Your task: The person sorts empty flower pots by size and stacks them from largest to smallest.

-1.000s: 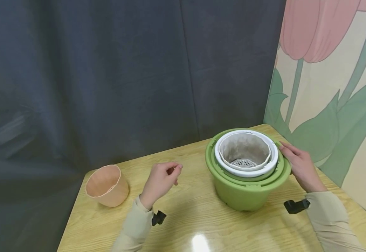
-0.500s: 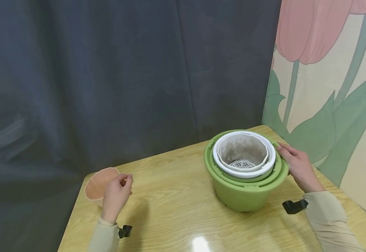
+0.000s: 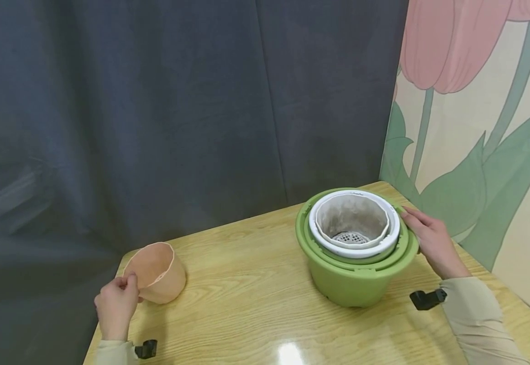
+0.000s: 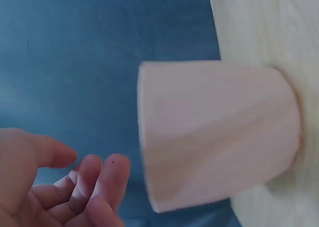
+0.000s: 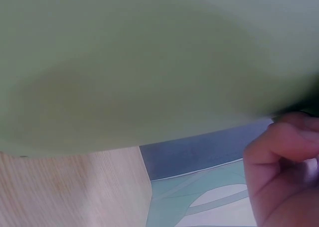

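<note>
A peach flowerpot (image 3: 166, 281) with a scalloped rim stands upright at the table's left end. My left hand (image 3: 117, 306) is at its near left side, overlapping the rim in the head view. In the left wrist view, a gap shows between the loosely bent fingers (image 4: 113, 179) and the peach pot's wall (image 4: 214, 132); nothing is between thumb and fingers. On the right, my right hand (image 3: 435, 241) grips the rim of a large green flowerpot (image 3: 349, 284). Nested inside it are another green pot, a white pot (image 3: 314, 223) and an off-white pot (image 3: 353, 215) with a perforated bottom.
The wooden table (image 3: 242, 284) runs between the peach pot and the green stack. A dark curtain (image 3: 178, 126) hangs along its back edge. At the right stands a wall (image 3: 456, 152) painted with tulips.
My left hand has moved left from mid-table, passing in front of the peach pot, to its left side. The right hand stays on the green pot's rim, and the pots stand as before.
</note>
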Demonstrator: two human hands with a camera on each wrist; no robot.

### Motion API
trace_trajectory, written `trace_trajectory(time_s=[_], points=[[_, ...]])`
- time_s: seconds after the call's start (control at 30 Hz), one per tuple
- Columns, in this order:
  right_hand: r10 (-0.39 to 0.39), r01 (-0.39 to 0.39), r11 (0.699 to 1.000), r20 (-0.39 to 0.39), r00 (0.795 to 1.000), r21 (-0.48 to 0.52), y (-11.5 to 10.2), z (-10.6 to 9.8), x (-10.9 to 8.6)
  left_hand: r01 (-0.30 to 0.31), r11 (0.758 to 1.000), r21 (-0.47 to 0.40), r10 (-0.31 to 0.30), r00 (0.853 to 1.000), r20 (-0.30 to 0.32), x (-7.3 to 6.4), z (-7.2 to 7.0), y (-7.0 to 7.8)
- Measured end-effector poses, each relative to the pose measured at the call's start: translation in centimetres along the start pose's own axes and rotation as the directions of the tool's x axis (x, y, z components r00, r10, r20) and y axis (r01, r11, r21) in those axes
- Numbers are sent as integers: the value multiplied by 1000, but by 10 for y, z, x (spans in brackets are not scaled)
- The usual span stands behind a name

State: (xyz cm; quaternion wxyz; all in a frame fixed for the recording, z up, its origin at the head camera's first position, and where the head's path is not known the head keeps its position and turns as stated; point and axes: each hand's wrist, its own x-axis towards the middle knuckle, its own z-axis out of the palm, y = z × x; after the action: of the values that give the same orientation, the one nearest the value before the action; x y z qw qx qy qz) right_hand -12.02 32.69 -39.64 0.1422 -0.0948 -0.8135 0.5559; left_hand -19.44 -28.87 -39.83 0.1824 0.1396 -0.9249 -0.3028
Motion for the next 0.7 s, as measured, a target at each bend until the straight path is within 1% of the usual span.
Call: trace_trajectory(time_s=[0.1,0.2,0.4,0.5,0.57,0.7], points=[[-1,1,1000,-1,1000,3,0,0,0,42,999,14,-43,998,47,3,2,-10],[-3,3,1000,-2,1000,0,-1,0,-1,76,997,30,-79,993,93,4,7,-19],[-8,8,999,3,1000,-35,-1,-1,-2,107,994,31,-110,985,135,4,16,-34],[-6,6,1000,5,1000,-29,-1,-2,-1,130,992,-9,-126,979,162,3,20,-37],[-5,5,1000,6,1000,-25,-1,-2,-1,170,984,-56,-157,970,186,4,23,-39],[2,-2,1000,7,1000,-16,-1,-3,-1,263,953,-153,-224,946,234,4,28,-42]])
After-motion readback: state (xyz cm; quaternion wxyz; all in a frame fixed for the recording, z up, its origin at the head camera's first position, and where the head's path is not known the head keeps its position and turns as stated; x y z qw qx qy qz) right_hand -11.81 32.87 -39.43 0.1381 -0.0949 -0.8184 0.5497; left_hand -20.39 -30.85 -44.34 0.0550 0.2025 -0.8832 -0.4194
